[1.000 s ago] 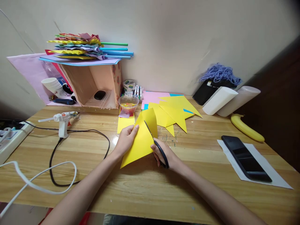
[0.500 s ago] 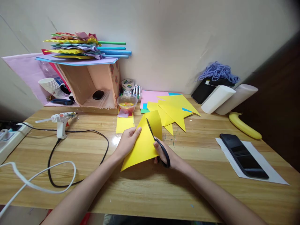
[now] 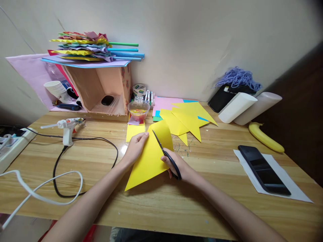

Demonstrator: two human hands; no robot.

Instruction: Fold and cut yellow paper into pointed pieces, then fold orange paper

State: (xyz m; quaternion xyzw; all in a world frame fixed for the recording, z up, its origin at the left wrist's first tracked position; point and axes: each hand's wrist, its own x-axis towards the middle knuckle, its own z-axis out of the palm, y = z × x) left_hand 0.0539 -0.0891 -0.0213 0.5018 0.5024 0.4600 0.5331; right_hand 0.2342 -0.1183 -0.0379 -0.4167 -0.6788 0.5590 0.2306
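Head view takes in a pale wood-grained worktop (image 3: 141, 211), an open-fronted peach-lined box (image 3: 108, 77) at its back left, and an overlap of spiky yellow paper pieces (image 3: 186, 122) lying near the back middle. Closer in, a yellow sheet of thin paper or card (image 3: 148, 161) is tilted between the two hands, its far right part curling. It looks light and springy, self-supporting yet easily creased; a gentle edge hold, thumb on top, well off the scissors, should suit it. The left hand (image 3: 136, 147) pinches its left edge; the right hand (image 3: 179, 166) grips black-handled scissors (image 3: 174, 162), one dark blade over the sheet, the other hidden.
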